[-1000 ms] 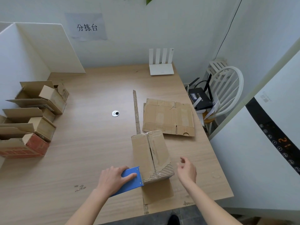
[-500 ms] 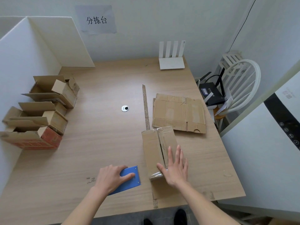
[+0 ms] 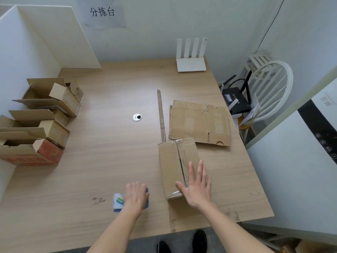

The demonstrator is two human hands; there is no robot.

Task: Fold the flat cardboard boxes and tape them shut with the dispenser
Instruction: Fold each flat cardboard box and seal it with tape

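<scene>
- Right hand (image 3: 197, 187) lies flat, fingers straight, on the rectangular corrugated box (image 3: 177, 166).
- Left hand (image 3: 135, 195), fingers curled, grips the blue dispenser (image 3: 118, 201) on the wood-grain table (image 3: 109, 152).

Wood-grain surface (image 3: 113, 152) in corner of pale walls (image 3: 228, 24); paper sign (image 3: 103, 12) on wall; white chair (image 3: 269, 88) at right; white partition (image 3: 60, 37) at left.

Both bare forearms reach up from six o'clock. The right hand (image 3: 197, 187) lies flat, fingers straight and pointing to twelve o'clock, thumb splayed toward nine. At its nine o'clock, the left hand (image 3: 135, 196) appears curled, knuckles up, though motion blur obscures the fingers.
</scene>
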